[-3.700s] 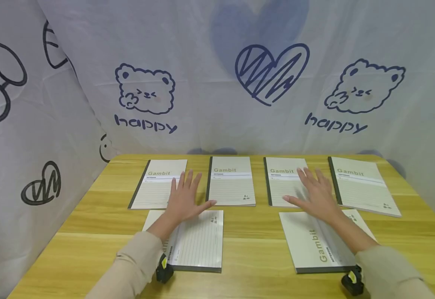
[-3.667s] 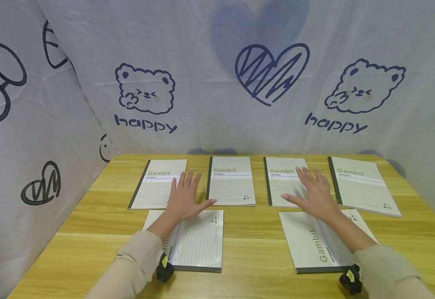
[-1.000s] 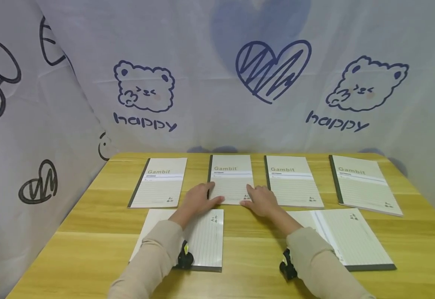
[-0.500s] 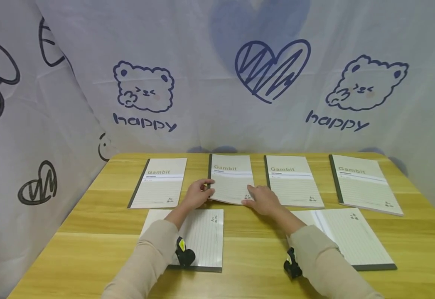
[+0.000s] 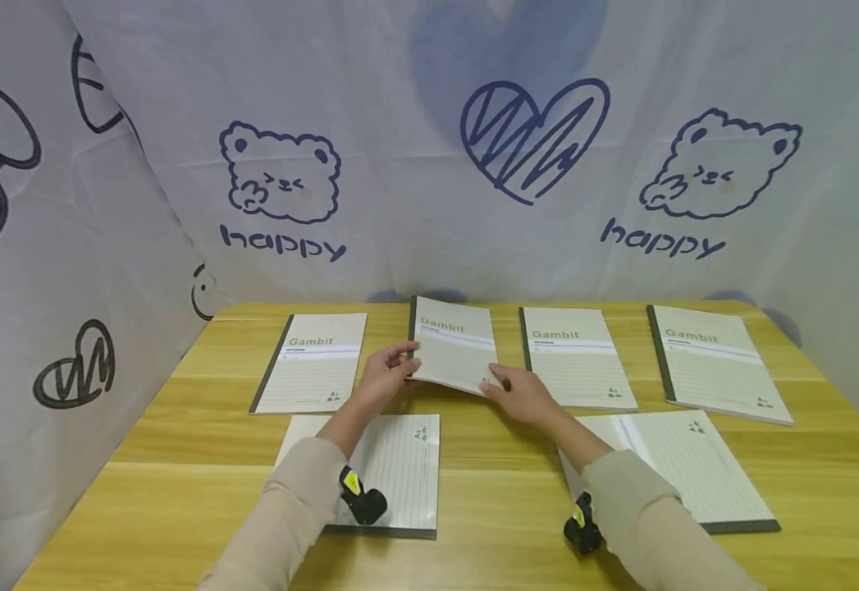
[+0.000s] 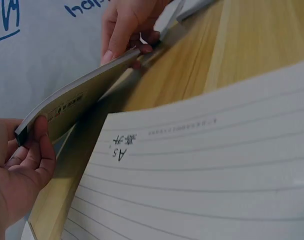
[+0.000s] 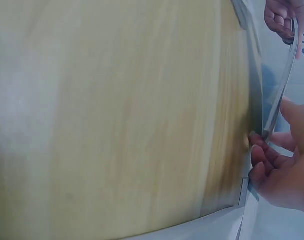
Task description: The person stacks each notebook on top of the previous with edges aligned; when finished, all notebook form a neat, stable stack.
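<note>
Both hands hold a white Gambit notebook (image 5: 453, 341) with a dark spine, second from the left in the back row. Its near edge is raised off the table and the cover tilts. My left hand (image 5: 383, 376) pinches the spine side near the lower left corner. At the lower right corner, my right hand (image 5: 523, 394) grips the edge between thumb and fingers. In the left wrist view the underside of the notebook (image 6: 72, 105) shows a barcode, with the left hand (image 6: 24, 165) at the spine. The right wrist view has the right hand (image 7: 287, 155) on the edge.
On the wooden table (image 5: 488, 509) lie more such notebooks: one at back left (image 5: 314, 361), two at back right, the nearer a notebook (image 5: 577, 357). Two lie sideways in front, a left notebook (image 5: 399, 476) and a right notebook (image 5: 717, 468), partly under the forearms. A printed curtain (image 5: 399, 164) hangs behind.
The hands, earlier spread over the outer notebooks, came inward to this notebook. Over the last second the left fingers took its spine side, and its near edge rose from the table.
</note>
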A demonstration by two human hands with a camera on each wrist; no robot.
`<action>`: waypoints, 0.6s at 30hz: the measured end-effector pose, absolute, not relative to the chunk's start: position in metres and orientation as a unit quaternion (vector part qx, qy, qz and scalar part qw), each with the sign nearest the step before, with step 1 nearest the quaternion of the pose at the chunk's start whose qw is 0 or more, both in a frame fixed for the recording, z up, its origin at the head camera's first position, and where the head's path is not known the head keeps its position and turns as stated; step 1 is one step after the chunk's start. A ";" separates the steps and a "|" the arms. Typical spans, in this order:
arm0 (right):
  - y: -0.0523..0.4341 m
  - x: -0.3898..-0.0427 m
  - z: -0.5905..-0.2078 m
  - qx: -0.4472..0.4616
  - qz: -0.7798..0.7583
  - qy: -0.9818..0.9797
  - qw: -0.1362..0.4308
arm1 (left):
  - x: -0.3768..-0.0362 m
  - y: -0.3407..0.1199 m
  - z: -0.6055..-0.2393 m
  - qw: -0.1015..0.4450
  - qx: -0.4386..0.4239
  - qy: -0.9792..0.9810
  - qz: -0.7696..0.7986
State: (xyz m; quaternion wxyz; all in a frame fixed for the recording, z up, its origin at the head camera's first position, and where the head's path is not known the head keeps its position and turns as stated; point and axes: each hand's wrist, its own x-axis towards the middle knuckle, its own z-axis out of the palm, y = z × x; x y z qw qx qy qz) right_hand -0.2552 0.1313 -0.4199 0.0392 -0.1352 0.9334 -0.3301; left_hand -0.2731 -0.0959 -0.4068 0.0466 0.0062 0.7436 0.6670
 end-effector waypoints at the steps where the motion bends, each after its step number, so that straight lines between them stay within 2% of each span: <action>1: 0.132 -0.255 -0.420 -0.128 -0.349 0.927 0.045 | -0.273 -0.095 -0.406 0.045 0.006 0.736 0.676; 9: 0.141 -0.256 -0.418 -0.089 -0.492 0.863 0.074 | -0.265 -0.094 -0.403 0.051 0.006 0.723 0.689; 18: 0.156 -0.250 -0.412 -0.095 -0.509 0.853 0.061 | -0.258 -0.087 -0.403 0.040 0.037 0.720 0.692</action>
